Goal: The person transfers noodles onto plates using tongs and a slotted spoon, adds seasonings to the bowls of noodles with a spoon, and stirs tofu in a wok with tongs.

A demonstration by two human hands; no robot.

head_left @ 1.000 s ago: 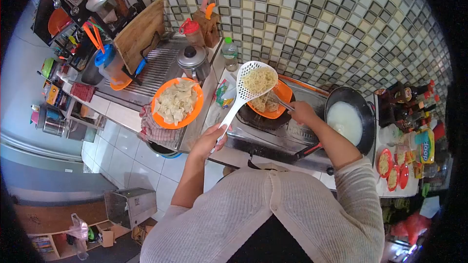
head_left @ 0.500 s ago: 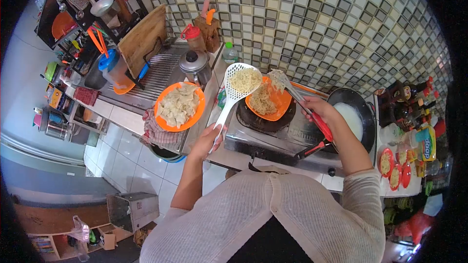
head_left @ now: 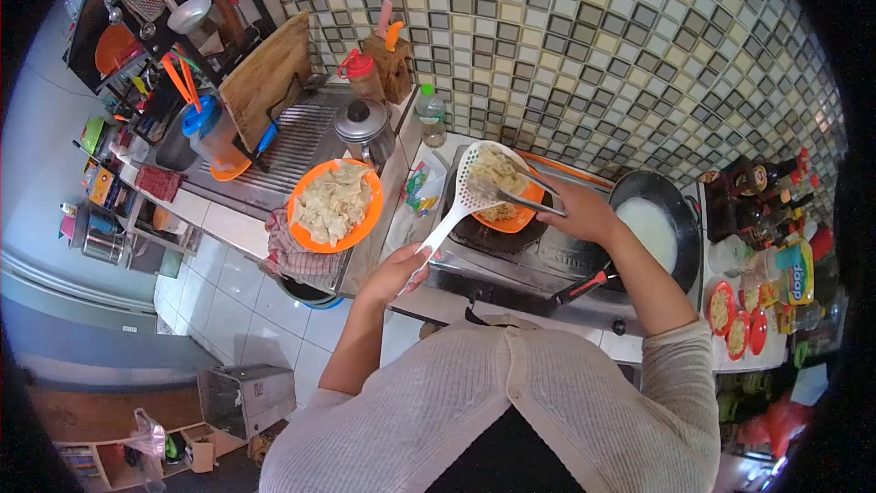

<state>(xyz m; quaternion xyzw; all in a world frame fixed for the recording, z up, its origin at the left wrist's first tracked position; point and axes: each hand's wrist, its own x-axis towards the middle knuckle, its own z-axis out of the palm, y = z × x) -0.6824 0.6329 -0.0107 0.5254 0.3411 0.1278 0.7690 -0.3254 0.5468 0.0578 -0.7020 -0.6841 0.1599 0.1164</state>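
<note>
My left hand [head_left: 399, 274] is closed around the handle of a white slotted skimmer [head_left: 443, 230], whose bowl holds noodles [head_left: 495, 167]. In my right hand [head_left: 584, 212] are metal tongs [head_left: 527, 202], their tips at the noodles in the skimmer. Whether the tongs pinch any noodles is hard to make out. Directly beneath, partly covered by the skimmer, an orange plate [head_left: 522, 219] with more noodles rests over the left burner. A black wok [head_left: 689, 219] with whitish liquid [head_left: 648, 230] sits to the right of my right hand.
An orange plate of folded dumpling-like pieces [head_left: 333, 205] stands at the counter's left, beside a checked cloth [head_left: 299, 251]. Behind it are a lidded metal pot [head_left: 363, 132] and a green-capped bottle [head_left: 431, 114]. Red dishes [head_left: 721, 309] and several bottles fill the right end.
The skimmer has shifted right and down over the orange plate. My right hand has moved left, bringing the tongs from the plate's far right side onto the noodles in the skimmer.
</note>
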